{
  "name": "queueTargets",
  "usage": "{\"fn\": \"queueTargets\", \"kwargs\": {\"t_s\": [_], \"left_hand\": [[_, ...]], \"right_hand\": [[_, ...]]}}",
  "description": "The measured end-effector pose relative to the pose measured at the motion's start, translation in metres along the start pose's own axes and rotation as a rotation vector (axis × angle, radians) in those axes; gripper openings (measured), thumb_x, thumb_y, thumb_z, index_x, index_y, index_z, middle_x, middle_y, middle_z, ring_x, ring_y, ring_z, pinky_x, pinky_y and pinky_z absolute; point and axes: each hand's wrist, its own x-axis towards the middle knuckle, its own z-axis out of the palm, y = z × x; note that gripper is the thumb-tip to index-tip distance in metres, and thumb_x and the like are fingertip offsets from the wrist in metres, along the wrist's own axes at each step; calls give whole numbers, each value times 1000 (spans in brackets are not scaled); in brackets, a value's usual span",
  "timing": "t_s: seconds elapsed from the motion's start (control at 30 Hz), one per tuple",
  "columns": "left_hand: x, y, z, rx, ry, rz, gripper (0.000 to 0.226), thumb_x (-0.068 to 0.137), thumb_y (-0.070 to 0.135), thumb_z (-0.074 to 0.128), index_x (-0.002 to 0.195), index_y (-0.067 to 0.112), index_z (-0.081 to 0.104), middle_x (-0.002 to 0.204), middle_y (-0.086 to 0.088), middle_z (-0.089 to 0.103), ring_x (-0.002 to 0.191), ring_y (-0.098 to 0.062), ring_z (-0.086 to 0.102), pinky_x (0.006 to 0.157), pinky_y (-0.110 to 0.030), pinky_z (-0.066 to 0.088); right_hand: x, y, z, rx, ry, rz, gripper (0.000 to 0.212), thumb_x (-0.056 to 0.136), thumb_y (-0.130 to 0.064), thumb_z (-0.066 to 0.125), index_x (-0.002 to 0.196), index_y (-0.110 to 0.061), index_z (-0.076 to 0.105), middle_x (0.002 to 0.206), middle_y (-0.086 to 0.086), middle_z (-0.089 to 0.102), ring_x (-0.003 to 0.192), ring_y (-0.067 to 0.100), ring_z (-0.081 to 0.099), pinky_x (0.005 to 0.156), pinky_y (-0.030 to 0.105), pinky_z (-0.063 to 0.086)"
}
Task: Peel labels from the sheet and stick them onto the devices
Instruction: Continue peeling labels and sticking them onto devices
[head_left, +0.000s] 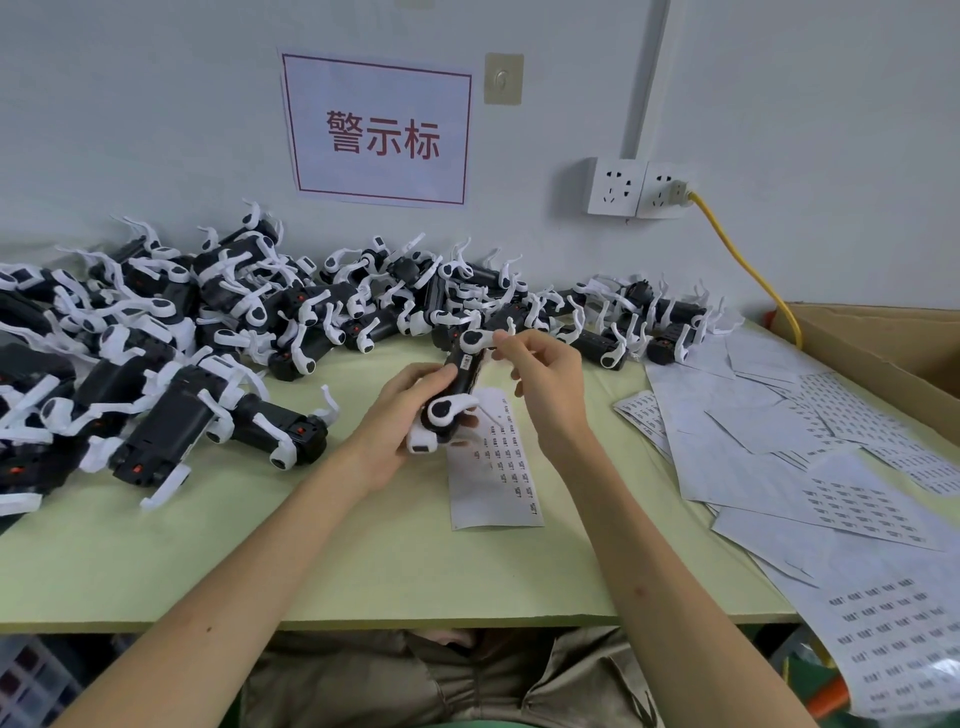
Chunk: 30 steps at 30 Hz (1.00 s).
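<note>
My left hand (400, 415) grips a black device with white clips (457, 387) above the middle of the pale green table (363, 561), its long axis tilted away from me. A small label shows on the device's upper face. My right hand (540, 374) has its fingertips at the far end of the device, touching its side by the white clip; whether it pinches anything I cannot tell. A narrow label sheet (498, 467) lies flat on the table just beneath the device, partly hidden by it.
A big heap of like devices (171, 332) covers the left and back of the table. Loose label sheets (810, 467) spread over the right side, some hanging off the front edge. A cardboard box (883, 343) stands far right, with a yellow cable (748, 265) running to wall sockets.
</note>
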Motion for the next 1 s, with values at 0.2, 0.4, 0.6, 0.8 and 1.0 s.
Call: {"fn": "queueTargets", "kwargs": {"t_s": [0.2,0.4,0.6,0.8,1.0], "left_hand": [[-5,7,-6,-224,-58,29,56,90,24,67,138,-2,55,110,-1,73,89,-9,70,82,-27,54],[-3,10,-10,-277,-43,82,60,90,27,59,141,-2,50,104,-16,66,83,-27,68,77,-36,51],[-3,10,-9,-144,24,118,37,92,38,57,99,2,62,85,-14,65,73,-24,64,65,-29,50],[0,14,-14,-72,181,195,52,83,60,56,74,8,57,62,-3,58,44,-23,53,36,-18,34],[1,10,-10,-235,302,179,51,106,53,38,100,9,64,89,-11,69,58,-27,69,54,-31,57]], "right_hand": [[2,0,-2,17,64,23,27,92,-34,68,68,-21,69,92,11,71,85,11,58,87,42,47],[2,1,-2,37,2,87,31,95,-29,67,70,-12,66,79,1,64,77,12,49,72,35,39],[4,0,-4,102,-188,268,10,93,-26,61,99,-19,62,105,3,68,102,29,71,85,40,47],[1,1,-1,38,-400,323,46,80,-42,61,116,-14,62,98,1,70,76,22,71,68,32,43],[3,4,-5,207,-328,471,39,82,-37,68,108,-8,65,101,15,65,67,27,66,65,32,56]]}}
